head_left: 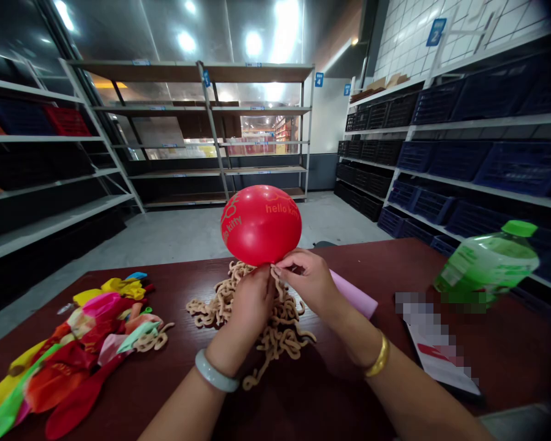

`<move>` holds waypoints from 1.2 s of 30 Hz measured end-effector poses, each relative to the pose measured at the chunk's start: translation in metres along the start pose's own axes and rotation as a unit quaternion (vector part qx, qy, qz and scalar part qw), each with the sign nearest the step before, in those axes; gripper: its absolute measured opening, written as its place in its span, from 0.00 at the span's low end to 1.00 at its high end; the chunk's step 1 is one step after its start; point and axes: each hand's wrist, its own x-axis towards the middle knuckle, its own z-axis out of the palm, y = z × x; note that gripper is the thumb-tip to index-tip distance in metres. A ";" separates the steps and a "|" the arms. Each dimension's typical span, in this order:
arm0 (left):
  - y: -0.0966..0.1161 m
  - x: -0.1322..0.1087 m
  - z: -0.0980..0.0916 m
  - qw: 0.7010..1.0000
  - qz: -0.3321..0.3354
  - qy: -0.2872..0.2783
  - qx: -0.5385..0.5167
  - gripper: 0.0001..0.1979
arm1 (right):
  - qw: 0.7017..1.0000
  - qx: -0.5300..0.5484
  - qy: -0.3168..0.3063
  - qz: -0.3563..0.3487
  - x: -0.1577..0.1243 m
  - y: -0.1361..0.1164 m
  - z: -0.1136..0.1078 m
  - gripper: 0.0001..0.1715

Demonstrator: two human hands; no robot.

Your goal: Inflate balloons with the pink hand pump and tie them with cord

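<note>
An inflated red balloon (261,225) printed with "hello kitty" stands upright above the table, its neck pointing down. My left hand (252,297) is closed around the neck from below, its fingertips mostly hidden. Thumb and index finger of my right hand (310,278) are pinched together at the same neck, touching the balloon's underside. A thin tan strand shows between the hands; whether either hand holds it I cannot tell. Under and around both hands lies a heap of curly tan cords (282,343). Off to the left is a pile of uninflated balloons (80,334) in many colours.
On the dark red-brown table (349,380), a pink tube (356,295) lies behind my right forearm. Further right are a partly blurred phone-like flat object (441,352) and a green-capped bottle (491,263). Shelves with blue crates (517,165) line the right wall; a metal rack (215,122) stands behind.
</note>
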 end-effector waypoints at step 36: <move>0.007 -0.005 0.006 0.952 -0.033 0.077 -0.294 0.10 | 0.999 -0.041 0.022 -0.019 -0.014 -0.008 0.007 0.03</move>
